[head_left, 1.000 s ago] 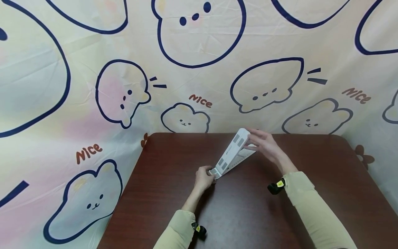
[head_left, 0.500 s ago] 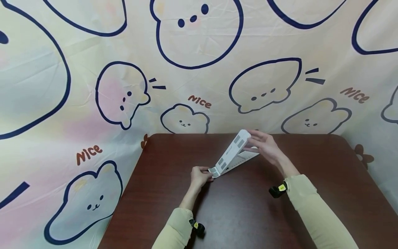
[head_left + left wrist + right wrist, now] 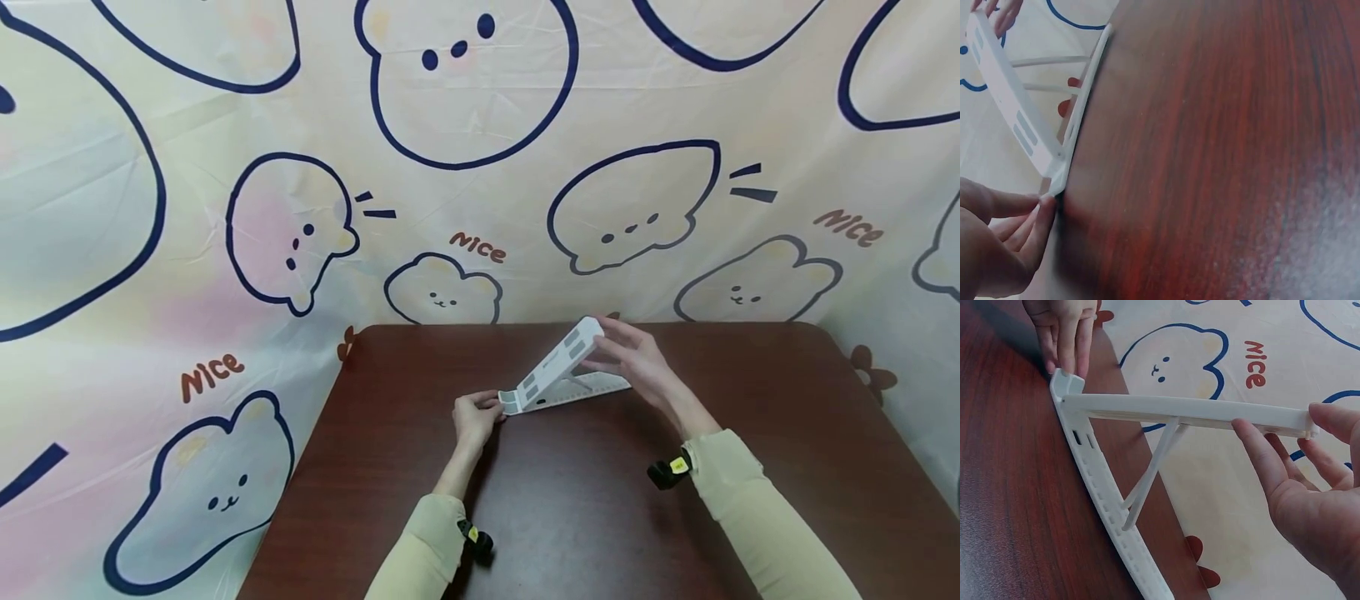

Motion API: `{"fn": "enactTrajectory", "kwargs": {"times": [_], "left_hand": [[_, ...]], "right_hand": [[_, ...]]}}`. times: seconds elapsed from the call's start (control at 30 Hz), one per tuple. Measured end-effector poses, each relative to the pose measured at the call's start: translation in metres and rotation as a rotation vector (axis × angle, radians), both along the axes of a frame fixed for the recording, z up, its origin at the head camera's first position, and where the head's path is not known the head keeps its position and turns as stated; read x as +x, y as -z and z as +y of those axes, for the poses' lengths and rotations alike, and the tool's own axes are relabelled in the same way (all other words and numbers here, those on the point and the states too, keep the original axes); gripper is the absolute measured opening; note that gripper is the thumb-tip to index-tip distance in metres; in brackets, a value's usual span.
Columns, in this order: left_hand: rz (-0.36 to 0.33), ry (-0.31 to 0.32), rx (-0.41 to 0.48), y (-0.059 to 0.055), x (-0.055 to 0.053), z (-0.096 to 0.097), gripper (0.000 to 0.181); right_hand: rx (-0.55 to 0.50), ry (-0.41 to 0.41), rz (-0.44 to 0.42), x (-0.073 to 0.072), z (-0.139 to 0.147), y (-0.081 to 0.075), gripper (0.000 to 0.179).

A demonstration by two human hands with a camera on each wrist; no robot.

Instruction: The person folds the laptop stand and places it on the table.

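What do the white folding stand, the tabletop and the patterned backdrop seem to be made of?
Folding stand: probably moulded plastic, matte; smooth white surfaces without metallic shine.
Tabletop: polished wood or laminate, hard to say which; reddish-brown streaky grain, soft glare.
Backdrop: likely printed fabric, dull finish, judging by creases.

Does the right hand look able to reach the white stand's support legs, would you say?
Probably yes: the right hand holds the raised panel by its outer end, and nothing visible blocks the gap to the support legs.
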State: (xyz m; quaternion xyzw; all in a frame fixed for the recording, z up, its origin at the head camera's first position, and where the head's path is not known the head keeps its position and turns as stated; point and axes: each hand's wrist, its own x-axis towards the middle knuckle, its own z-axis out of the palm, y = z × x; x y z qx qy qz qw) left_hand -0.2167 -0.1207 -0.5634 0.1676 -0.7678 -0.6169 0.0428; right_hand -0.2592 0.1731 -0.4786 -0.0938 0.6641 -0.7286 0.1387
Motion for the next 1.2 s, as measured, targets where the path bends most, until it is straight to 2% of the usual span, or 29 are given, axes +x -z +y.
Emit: {"fn": "enactTrajectory", "kwargs": {"times": [0.3,0.43,0.7,0.8,0.87,0.93,1.0,1.1,1.17,1.2], "left_hand": [[0.040,-0.062,-0.019,0.006,-0.011,0.002,0.024],[0.048,-0.069,0.009,0.009,-0.015,0.001,0.027],[0.076,0.012,0.036,0.009,-0.017,0.001,0.036],[0.075,0.044,0.030,0.009,-0.017,0.001,0.039],[0.100,0.069,0.015,0.010,-0.017,0.000,0.040],[0.169,0.099,-0.042,0.016,-0.018,-0.001,0.040],[0.290,0.132,-0.156,0.034,-0.024,-0.004,0.040],[0.433,0.192,-0.418,0.063,-0.032,-0.008,0.043],[0.472,0.256,-0.608,0.078,-0.034,-0.010,0.047],[0.462,0.305,-0.689,0.079,-0.031,-0.011,0.050]], "right_hand": [[-0.014,0.053,0.055,0.004,-0.003,0.008,0.060],[-0.015,0.078,0.068,0.006,-0.005,0.010,0.059],[-0.028,0.114,0.063,0.009,-0.009,0.013,0.056],[-0.033,0.126,0.067,0.009,-0.010,0.014,0.056],[-0.027,0.144,0.076,0.009,-0.010,0.016,0.058],[0.005,0.171,0.093,0.009,-0.009,0.018,0.061],[0.061,0.202,0.112,0.010,-0.005,0.022,0.061],[0.185,0.237,0.144,0.010,0.003,0.032,0.060],[0.326,0.251,0.186,0.011,0.010,0.040,0.057],[0.401,0.250,0.213,0.011,0.014,0.046,0.054]]}}
